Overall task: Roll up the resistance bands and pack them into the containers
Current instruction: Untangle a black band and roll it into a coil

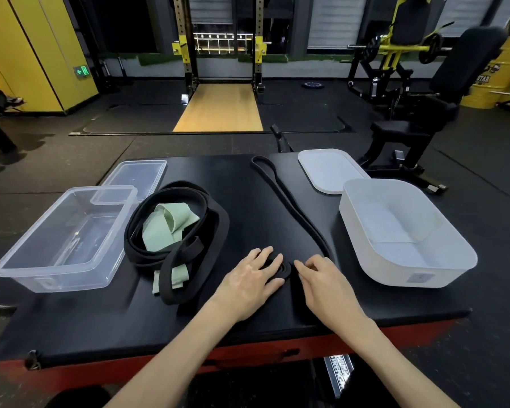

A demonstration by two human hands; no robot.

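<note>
Thin black band (288,201) half-coiled near the mat's (233,172) front edge: left hand (252,279), fingers flat, pins the coil (281,269), likely against springing open; right hand's (321,282) curled fingers pinch the feeding strand, white container (407,269) just beside.

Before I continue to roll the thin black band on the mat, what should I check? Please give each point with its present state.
1. Left hand presses the coil flat: ok.
2. Right hand grips the thin black band beside the coil: cannot tell, its fingers hide the contact.
3. Unrolled length lies clear of the pile of other bands: ok.
4. Coil complete: not ok, a long length is not yet rolled.
5. White container open and empty, its lid set behind: ok.
</note>
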